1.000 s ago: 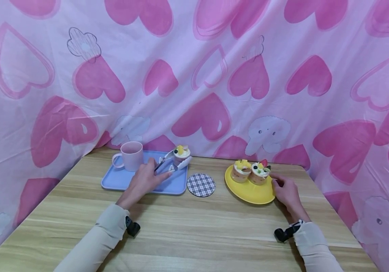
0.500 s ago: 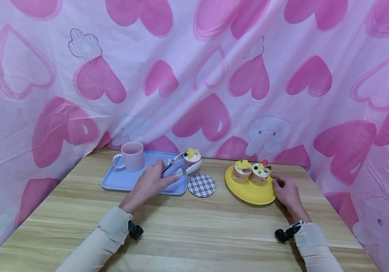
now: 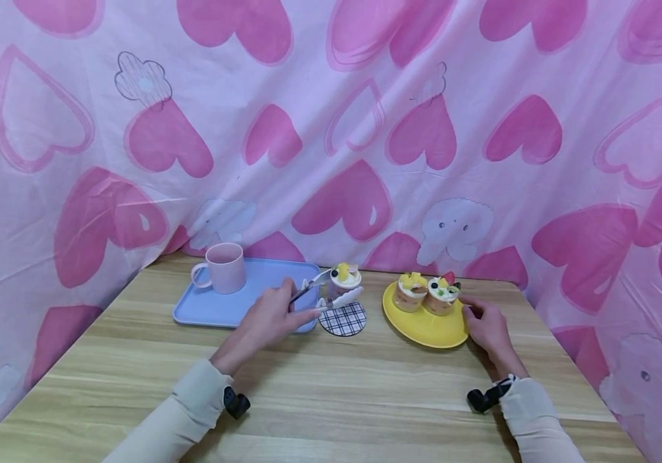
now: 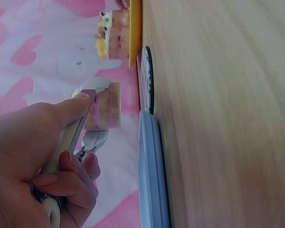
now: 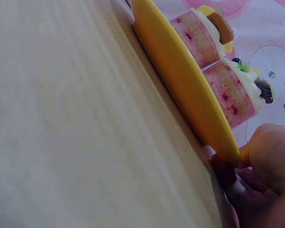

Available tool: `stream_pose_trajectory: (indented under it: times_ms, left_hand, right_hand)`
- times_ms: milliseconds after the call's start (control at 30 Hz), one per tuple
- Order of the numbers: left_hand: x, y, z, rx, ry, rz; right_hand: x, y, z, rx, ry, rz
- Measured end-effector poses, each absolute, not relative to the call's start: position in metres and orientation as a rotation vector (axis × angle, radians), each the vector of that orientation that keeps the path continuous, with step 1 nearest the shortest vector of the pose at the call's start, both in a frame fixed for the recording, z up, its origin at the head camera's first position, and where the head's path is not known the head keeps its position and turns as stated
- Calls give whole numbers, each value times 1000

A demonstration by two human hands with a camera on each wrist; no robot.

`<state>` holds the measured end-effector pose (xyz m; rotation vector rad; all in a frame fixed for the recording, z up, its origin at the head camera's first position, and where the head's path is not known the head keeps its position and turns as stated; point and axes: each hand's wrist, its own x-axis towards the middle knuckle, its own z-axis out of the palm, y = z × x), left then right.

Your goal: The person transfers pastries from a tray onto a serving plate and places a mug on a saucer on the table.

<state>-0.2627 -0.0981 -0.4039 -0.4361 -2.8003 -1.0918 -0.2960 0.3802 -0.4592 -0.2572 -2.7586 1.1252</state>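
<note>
My left hand (image 3: 273,313) grips a pair of tongs (image 4: 68,137), whose pale scalloped tips squeeze a cake cup (image 4: 106,107) topped with cream and fruit. In the left wrist view that cup hangs above the level of the tray and coaster; from the head it overlaps the far edge of the checked coaster (image 3: 343,321). My right hand (image 3: 486,328) pinches the right rim of a yellow plate (image 3: 432,333), thumb above and fingers below. Two more cake cups, a left one (image 3: 409,296) and a right one (image 3: 441,297) with a strawberry, stand upright on it.
A light blue tray (image 3: 203,312) lies left of the coaster, with a pink mug (image 3: 225,270) standing on it. The wooden table (image 3: 331,399) ends at the back against a pink heart-print cloth (image 3: 342,193).
My left hand has carried the cake cup in the tongs rightward, from over the tray's right end to over the coaster's far side. The right hand and yellow plate stay put.
</note>
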Motion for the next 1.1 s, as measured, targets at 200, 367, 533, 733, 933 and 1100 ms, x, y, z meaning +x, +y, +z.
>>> stream_pose_trajectory:
  times_ms: [200, 367, 533, 733, 933, 1100]
  left_hand:
    - [-258, -90, -405, -473, -2801, -1062]
    - [-255, -86, -406, -484, -2809, -1080]
    - [-251, -81, -407, -496, -2814, -1108]
    - [-248, -76, -408, -520, -2812, -1126]
    - [-248, -70, -410, -570, -2797, -1062]
    - [-246, -64, -411, -595, -2801, -1070]
  right_hand:
    - [-295, 380, -459, -243, -2758, 1115]
    - [-295, 380, -458, -242, -2763, 1118]
    - [-294, 380, -458, -240, -2769, 1121]
    - [-294, 380, -458, -243, -2761, 1102]
    - [-295, 380, -458, -266, -2762, 1097]
    - [-297, 380, -460, -284, -2770, 1118]
